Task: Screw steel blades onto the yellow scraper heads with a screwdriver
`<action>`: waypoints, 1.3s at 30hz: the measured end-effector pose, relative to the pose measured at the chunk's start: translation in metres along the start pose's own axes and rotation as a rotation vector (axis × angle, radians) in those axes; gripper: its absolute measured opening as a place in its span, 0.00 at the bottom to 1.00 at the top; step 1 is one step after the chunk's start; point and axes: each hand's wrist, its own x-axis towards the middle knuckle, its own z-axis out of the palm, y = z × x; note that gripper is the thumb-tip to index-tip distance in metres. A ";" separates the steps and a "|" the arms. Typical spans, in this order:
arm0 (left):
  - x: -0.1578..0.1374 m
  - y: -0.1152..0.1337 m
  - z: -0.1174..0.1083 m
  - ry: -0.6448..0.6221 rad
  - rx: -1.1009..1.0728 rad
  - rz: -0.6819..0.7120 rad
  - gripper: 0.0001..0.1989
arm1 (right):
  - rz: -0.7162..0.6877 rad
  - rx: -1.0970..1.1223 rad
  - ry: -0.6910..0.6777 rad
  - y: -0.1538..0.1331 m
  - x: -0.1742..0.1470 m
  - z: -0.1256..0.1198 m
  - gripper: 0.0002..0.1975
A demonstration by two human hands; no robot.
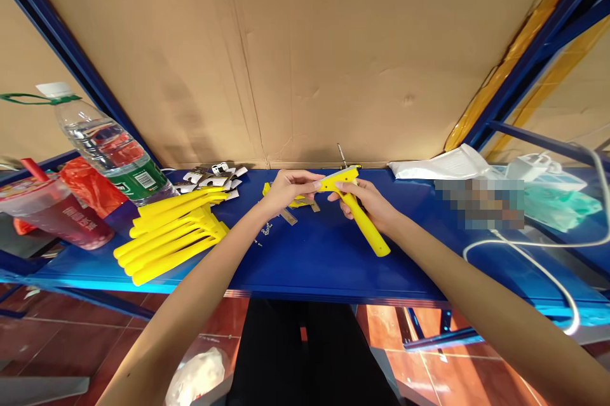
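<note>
A yellow scraper (366,226) with a T-shaped head and a pale blade strip along its top edge is held up over the blue table. Fingers of my left hand (291,191) pinch the left end of its head. My right hand (370,201) grips it where the head meets the handle, thumb on the head's face. Behind the scraper a thin metal shaft (342,153) sticks up; its lower part is hidden. Yellow pieces (300,201) and flat metal strips (288,216) lie beside my left hand, partly covered by it. Several more yellow scraper handles (174,244) are piled to the left.
Small black-and-white cards (210,178) lie at the back left. A water bottle (117,152) and a red drink cup (61,215) stand on the left. On the right are a white packet (438,164), a blurred patch, a white cable (538,260) and a green bag (562,206). Cardboard (309,63) backs the table.
</note>
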 end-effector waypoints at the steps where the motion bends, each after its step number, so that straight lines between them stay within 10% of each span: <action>1: 0.001 0.001 -0.003 -0.025 0.016 -0.012 0.28 | 0.001 0.001 -0.006 0.001 0.000 0.000 0.23; 15: -0.016 0.023 -0.108 -0.293 0.670 -0.294 0.14 | -0.019 0.053 0.191 -0.002 0.008 -0.007 0.15; 25: -0.016 0.000 -0.154 -0.149 0.884 -0.367 0.14 | 0.019 -0.011 0.174 0.009 0.009 -0.006 0.16; 39: -0.014 -0.008 -0.161 -0.058 0.959 -0.309 0.14 | 0.028 -0.012 0.177 0.010 0.009 -0.007 0.15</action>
